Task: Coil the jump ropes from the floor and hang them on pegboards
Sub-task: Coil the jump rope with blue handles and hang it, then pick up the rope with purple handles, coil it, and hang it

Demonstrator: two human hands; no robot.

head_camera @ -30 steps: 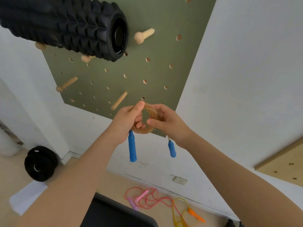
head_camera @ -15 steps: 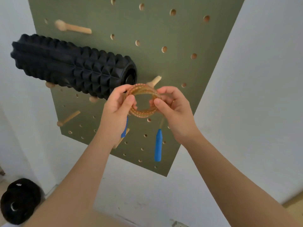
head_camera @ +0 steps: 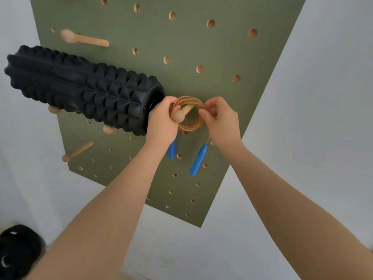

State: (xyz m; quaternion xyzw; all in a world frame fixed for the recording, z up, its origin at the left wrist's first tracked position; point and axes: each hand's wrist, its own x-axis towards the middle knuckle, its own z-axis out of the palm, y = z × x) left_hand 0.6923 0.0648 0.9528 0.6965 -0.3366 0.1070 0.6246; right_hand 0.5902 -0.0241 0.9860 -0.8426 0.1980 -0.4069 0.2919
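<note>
A green pegboard (head_camera: 191,47) hangs on a white wall (head_camera: 312,118). A black foam roller (head_camera: 80,87) rests on pegs, just left of the hands. Left hand (head_camera: 161,122) and right hand (head_camera: 220,118) pinch a coiled orange jump rope (head_camera: 190,126) around a wooden peg (head_camera: 179,116); blue handles (head_camera: 198,159) dangle below.

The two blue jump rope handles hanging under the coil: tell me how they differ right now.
The left blue plastic handle hangs close behind the left hand, so only its lower part shows; the right blue plastic handle shows along its whole length. The left one hangs nearly straight down; the right one slants, its lower end swung leftward. The right one reaches lower on the green pegboard. Both dangle free from the coiled orange rope.
</note>
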